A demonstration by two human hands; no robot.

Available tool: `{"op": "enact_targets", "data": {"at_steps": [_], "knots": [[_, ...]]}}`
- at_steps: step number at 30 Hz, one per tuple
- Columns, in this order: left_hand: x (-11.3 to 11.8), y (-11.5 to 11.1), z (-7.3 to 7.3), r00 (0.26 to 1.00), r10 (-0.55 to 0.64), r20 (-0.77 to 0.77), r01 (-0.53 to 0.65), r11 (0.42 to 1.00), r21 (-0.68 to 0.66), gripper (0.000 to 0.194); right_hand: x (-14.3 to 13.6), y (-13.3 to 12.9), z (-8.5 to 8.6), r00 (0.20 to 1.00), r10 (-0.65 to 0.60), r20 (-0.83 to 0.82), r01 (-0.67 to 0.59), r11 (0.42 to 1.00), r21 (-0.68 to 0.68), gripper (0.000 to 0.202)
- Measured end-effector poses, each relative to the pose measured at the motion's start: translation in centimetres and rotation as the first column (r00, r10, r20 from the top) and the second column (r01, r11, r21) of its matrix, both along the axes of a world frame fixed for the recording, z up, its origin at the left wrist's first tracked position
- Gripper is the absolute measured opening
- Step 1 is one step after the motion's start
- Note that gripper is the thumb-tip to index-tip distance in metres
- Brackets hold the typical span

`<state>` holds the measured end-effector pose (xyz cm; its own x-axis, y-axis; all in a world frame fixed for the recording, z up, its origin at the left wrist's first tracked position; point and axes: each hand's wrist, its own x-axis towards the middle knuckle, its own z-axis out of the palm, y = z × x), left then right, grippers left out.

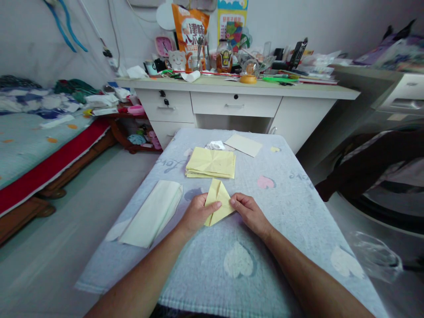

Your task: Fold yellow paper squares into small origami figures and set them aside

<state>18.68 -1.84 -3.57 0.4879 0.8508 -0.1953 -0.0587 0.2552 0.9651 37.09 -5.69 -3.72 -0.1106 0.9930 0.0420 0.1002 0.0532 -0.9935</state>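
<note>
A folded sheet of yellow paper [218, 215] is held between my two hands, just above the cloth-covered table. My left hand [198, 213] grips its left side, the thumb lying across the front. At the right corner, my right hand [250, 212] pinches the paper between thumb and fingers. The paper has a pointed top and a crease down its upper part. Right beyond it lies a stack of creased yellow paper sheets [211, 162]. A folded whitish-green bundle, cloth or paper [150, 216], rests to the left of my left hand.
A pale card [244, 145] and a crumpled white piece [215, 145] lie at the table's far end. Behind stands a white desk [236, 99] crowded with jars and a snack bag [191, 33]. A bed [43, 141] is on the left, a washing machine [397, 101] on the right.
</note>
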Motion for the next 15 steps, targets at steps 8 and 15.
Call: {"op": "enact_targets", "data": {"at_steps": [8,15], "knots": [[0.32,-0.53,0.63,0.941,-0.066,-0.331,0.157,0.954,0.255,0.031,-0.5,0.05,0.64,0.998,-0.051,-0.025,0.053,0.995,0.084,0.027],[0.16,-0.6,0.49,0.924,-0.173,-0.34,0.264,0.934,0.241,0.027,-0.32,-0.06,0.46,0.996,-0.04,-0.075,0.037,0.999,-0.037,0.04]]}}
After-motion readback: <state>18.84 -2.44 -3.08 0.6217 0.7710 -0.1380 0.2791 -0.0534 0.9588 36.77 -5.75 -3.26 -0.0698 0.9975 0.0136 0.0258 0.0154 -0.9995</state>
